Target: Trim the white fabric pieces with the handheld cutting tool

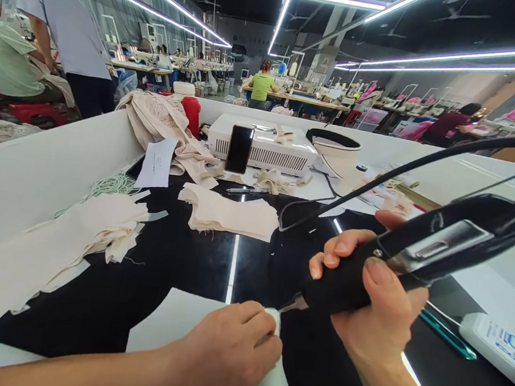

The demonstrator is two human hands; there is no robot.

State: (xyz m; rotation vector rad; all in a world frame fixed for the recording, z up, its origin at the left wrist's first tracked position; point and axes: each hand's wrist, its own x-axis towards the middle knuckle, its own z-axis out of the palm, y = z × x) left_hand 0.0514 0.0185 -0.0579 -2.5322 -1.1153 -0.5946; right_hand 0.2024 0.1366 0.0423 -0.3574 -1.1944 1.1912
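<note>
My right hand (379,304) is wrapped round a black corded hand tool (344,282), its thumb by a silvery plate on the body. The tool's narrow, flat metal tip (295,304) points down left to the edge of a white fabric piece (272,372). Whether it touches cannot be made out. My left hand (236,344) is closed on that piece near its top end, fingers bent over it. Beneath and left of this hand lies a larger white sheet (170,319). The work lies on a glossy black tabletop (185,265).
Cream fabric pieces are stacked at left (59,240) and centre (232,212). Behind stand a white vented box (285,144) and a phone (239,148). A teal pen (447,333) and white device (499,347) lie right. The tool's cable (407,169) arches overhead. People work beyond.
</note>
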